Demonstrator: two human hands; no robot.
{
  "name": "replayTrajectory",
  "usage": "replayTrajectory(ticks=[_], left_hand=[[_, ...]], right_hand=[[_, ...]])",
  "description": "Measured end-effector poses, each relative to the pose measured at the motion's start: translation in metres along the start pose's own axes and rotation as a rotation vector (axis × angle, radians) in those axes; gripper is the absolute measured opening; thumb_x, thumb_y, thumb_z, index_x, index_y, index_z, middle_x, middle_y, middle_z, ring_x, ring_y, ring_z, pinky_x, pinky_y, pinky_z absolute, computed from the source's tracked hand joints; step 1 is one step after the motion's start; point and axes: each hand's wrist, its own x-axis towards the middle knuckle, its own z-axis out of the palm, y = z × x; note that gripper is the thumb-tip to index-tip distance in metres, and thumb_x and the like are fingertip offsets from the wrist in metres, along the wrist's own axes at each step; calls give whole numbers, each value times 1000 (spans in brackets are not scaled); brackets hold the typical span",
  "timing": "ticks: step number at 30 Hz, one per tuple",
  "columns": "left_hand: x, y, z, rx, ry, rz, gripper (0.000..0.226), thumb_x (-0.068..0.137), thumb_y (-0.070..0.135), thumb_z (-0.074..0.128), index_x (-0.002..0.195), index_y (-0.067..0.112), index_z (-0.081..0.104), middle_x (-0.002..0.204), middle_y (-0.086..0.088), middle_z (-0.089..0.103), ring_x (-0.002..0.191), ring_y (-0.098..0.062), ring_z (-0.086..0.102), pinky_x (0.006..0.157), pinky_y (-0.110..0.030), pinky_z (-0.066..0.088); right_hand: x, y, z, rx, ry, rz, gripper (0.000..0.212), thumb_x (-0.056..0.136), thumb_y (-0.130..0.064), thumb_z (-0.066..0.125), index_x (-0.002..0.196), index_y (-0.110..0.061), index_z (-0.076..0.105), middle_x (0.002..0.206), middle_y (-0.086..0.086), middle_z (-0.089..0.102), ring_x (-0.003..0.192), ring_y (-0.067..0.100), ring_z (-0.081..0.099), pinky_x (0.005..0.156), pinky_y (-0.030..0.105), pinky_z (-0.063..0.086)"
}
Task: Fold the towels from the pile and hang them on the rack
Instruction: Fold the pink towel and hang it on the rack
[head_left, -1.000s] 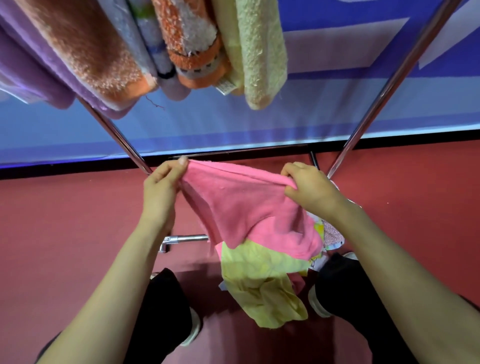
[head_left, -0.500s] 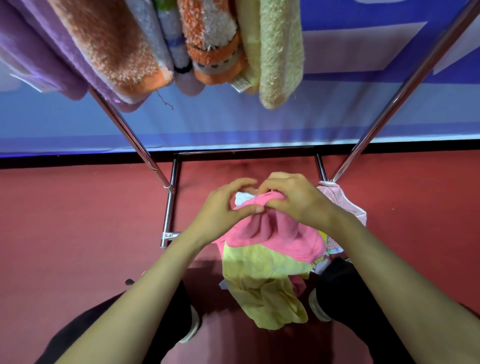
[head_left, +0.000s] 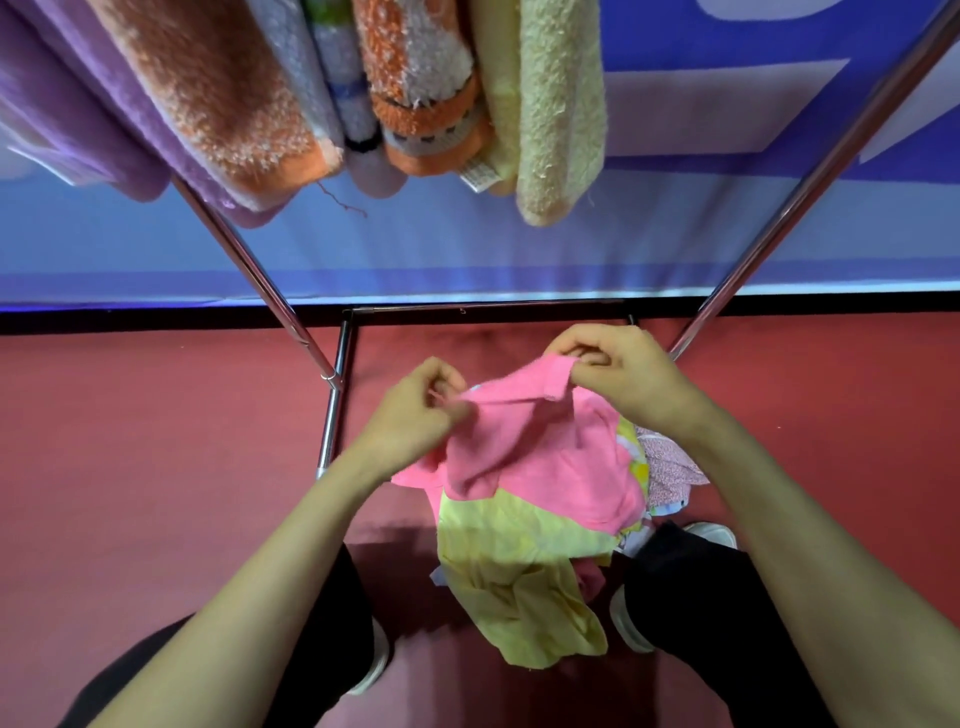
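Both hands pinch the top edge of the pink towel, the left hand at one corner and the right hand at the other, fingers curled tight on the cloth. The towel hangs over the pile on the red floor (a yellow one lies uppermost). Folded towels hang on the rack above.
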Motion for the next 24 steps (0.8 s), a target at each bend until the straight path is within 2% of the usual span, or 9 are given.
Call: replayTrajectory(ticks=[1, 3, 7, 11, 14, 18, 20, 22, 24], left_hand=[[-1, -2, 5, 37, -58, 37, 34, 65, 32, 77, 92, 23, 58, 90, 0, 63, 79, -24, 63, 77, -39, 51], [-4, -1, 15, 102, -75, 214, 44, 66, 34, 86, 101, 27, 59, 102, 5, 62, 94, -14, 61, 88, -26, 48], [-7, 5, 21, 12, 47, 411, 14, 82, 22, 75, 93, 21, 67, 92, 12, 68, 91, -10, 64, 88, -25, 49], [-7, 8, 18, -64, 75, 432, 7, 86, 36, 65, 90, 30, 65, 87, 15, 66, 86, -11, 62, 84, -31, 50], [-7, 15, 15, -235, 146, 445, 4, 88, 26, 60, 90, 27, 63, 84, 18, 64, 83, -3, 57, 80, -20, 46], [0, 15, -12, -502, 435, 410, 6, 89, 21, 60, 88, 26, 62, 81, 14, 60, 78, -6, 51, 74, -20, 43], [2, 14, -23, -563, 544, 392, 8, 92, 19, 60, 87, 26, 61, 79, 13, 58, 73, -3, 49, 68, -18, 40], [3, 12, -29, -564, 609, 376, 13, 95, 13, 57, 88, 24, 59, 77, 14, 57, 71, -2, 48, 67, -17, 39], [4, 9, -32, -481, 578, 320, 12, 93, 12, 60, 89, 23, 62, 79, 11, 59, 73, -4, 50, 72, -21, 41]], right_hand=[[0, -2, 5, 47, -17, 18, 27, 79, 0, 70, 79, -26, 66, 70, -8, 64, 66, 7, 55, 64, 17, 44], [-1, -4, 14, 71, -24, 43, 18, 79, -6, 75, 77, -20, 64, 63, -10, 60, 61, 7, 50, 59, 16, 41], [-2, -6, 20, 24, -33, -10, 12, 82, -14, 74, 77, -21, 66, 62, -4, 55, 60, 8, 43, 58, 20, 38], [-2, -7, 19, 84, -68, -4, 13, 82, -12, 73, 81, -21, 65, 66, -8, 57, 63, 5, 47, 60, 17, 41], [-3, -5, 21, 111, -101, 20, 17, 79, -8, 76, 83, -18, 62, 69, -8, 58, 66, 8, 51, 64, 21, 45], [1, 3, 21, -129, -107, 83, 24, 79, -9, 76, 78, -25, 57, 73, -5, 58, 68, 10, 52, 69, 23, 48], [2, 8, 21, -267, -141, 129, 25, 81, -9, 74, 77, -25, 55, 69, -8, 55, 63, 7, 48, 65, 21, 43], [3, 16, 19, -401, -139, 170, 27, 83, -9, 68, 73, -26, 51, 65, -9, 52, 62, 9, 46, 64, 23, 37], [4, 22, 16, -496, -39, 165, 18, 86, -14, 66, 76, -25, 55, 74, -3, 60, 72, 18, 53, 70, 29, 42]])
